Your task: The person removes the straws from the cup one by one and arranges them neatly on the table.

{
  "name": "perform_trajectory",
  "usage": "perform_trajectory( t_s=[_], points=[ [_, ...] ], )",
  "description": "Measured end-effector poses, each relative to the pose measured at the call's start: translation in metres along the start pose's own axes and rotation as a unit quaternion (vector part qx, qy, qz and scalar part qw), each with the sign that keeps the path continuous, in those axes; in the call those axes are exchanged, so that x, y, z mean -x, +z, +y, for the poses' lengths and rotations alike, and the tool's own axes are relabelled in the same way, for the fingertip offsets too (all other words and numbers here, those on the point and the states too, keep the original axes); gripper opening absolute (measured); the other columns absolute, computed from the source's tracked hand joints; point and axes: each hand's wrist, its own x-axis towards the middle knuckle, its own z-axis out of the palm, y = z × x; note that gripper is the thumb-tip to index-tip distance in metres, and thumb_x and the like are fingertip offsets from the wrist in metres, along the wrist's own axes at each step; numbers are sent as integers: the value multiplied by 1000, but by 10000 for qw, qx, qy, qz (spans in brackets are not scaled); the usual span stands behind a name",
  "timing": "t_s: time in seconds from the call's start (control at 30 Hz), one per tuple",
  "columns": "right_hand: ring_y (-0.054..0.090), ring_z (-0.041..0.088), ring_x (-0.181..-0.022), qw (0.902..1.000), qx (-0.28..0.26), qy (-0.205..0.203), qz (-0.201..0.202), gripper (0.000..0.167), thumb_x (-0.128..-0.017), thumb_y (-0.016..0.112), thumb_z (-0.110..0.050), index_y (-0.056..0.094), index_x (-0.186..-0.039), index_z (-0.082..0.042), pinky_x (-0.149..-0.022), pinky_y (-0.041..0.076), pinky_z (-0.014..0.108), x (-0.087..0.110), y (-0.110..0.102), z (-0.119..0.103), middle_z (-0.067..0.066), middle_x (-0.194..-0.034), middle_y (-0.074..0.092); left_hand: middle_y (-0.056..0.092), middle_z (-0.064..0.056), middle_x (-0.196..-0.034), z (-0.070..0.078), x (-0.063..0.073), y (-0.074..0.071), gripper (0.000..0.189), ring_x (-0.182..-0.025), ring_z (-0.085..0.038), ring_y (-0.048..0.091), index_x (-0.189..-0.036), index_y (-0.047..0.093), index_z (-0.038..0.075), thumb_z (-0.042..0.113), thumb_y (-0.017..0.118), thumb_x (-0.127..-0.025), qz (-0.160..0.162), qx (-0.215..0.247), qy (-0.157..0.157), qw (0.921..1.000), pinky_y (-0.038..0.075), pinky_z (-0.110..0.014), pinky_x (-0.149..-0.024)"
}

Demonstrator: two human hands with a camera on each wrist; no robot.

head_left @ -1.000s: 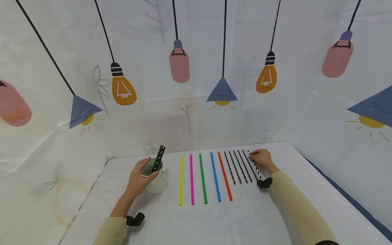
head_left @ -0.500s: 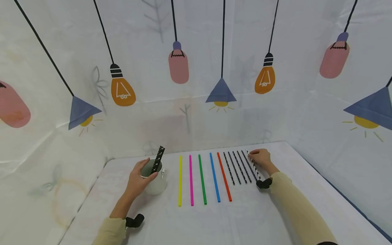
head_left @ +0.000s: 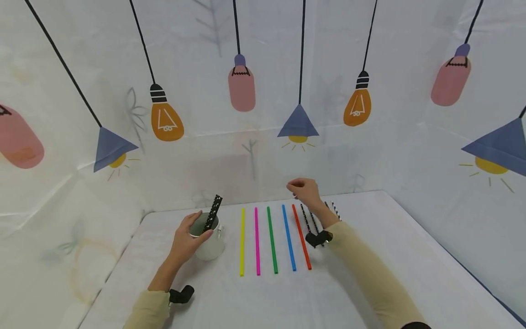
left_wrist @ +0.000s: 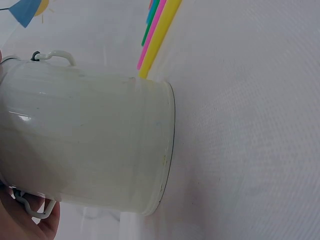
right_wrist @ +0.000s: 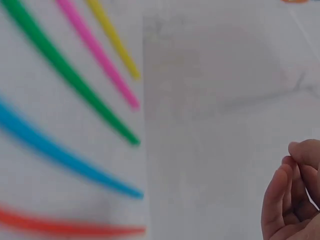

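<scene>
My left hand point(head_left: 186, 244) grips the rim of a pale enamel cup point(head_left: 211, 246), thumb and fingers on opposite sides. In the left wrist view the cup shows two small handles. A black, white-spotted bundle point(head_left: 212, 213) leans upright inside the cup. My right hand point(head_left: 306, 192) hangs above the table's far edge with fingers loosely curled and nothing seen between them. Below it lie thin black patterned straws point(head_left: 305, 218), partly hidden by my wrist, and a black-and-white striped straw point(head_left: 336, 210).
A spaced row of yellow point(head_left: 242, 242), pink point(head_left: 257, 242), green point(head_left: 272, 242), blue point(head_left: 289, 240) and red straws point(head_left: 302, 237) lies between the cup and the black ones. A white lamp-print sheet point(head_left: 263, 160) rises behind the white table point(head_left: 255, 301).
My right hand has let go of the striped straw, lifted off the table and moved left toward the far edge. The left hand and cup have stayed put.
</scene>
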Motion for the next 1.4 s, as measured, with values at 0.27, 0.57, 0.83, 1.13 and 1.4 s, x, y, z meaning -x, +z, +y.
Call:
perform_trajectory(
  t_s=[0.27,0.57,0.83,1.13,1.4],
  points=[
    [61,20,-71,9974,-507,26,-519,22,-91,70,-21,73,-105,-4,-67,55,34,4,67,-33,18,-95,68,42,-16,-143,3,1,1,77,-132,-38,38,-145,44,5,37,78,-83,-15,17,11,10000,33,-62,-101],
    [64,24,-78,9901,-728,112,-1197,22,-91,70,-22,74,-106,-6,-66,56,30,14,132,-54,8,-94,69,43,-16,-142,3,-1,-3,76,-131,-37,39,-145,45,5,35,78,-83,43,9,-10,10000,33,-61,-102],
    [68,32,-83,9822,-1204,156,-1436,28,-90,71,-18,70,-114,-4,-65,57,31,29,169,-69,3,-95,70,42,-15,-143,5,0,-2,76,-131,-36,39,-145,45,5,37,78,-83,-32,109,-112,9999,32,-61,-102],
    [67,17,-68,9871,-1181,384,-1015,28,-87,75,-15,69,-111,-3,-61,57,28,37,190,-73,2,-88,71,42,-15,-142,2,-2,0,75,-128,-36,41,-145,45,5,36,77,-84,-21,30,13,10000,35,-60,-100],
    [66,16,-64,9871,-1176,625,-884,17,-86,76,-15,71,-98,-4,-59,56,29,42,196,-70,1,-83,71,42,-17,-142,1,0,0,74,-128,-37,41,-144,45,5,33,77,-84,-13,43,22,10000,35,-62,-99]
  ],
)
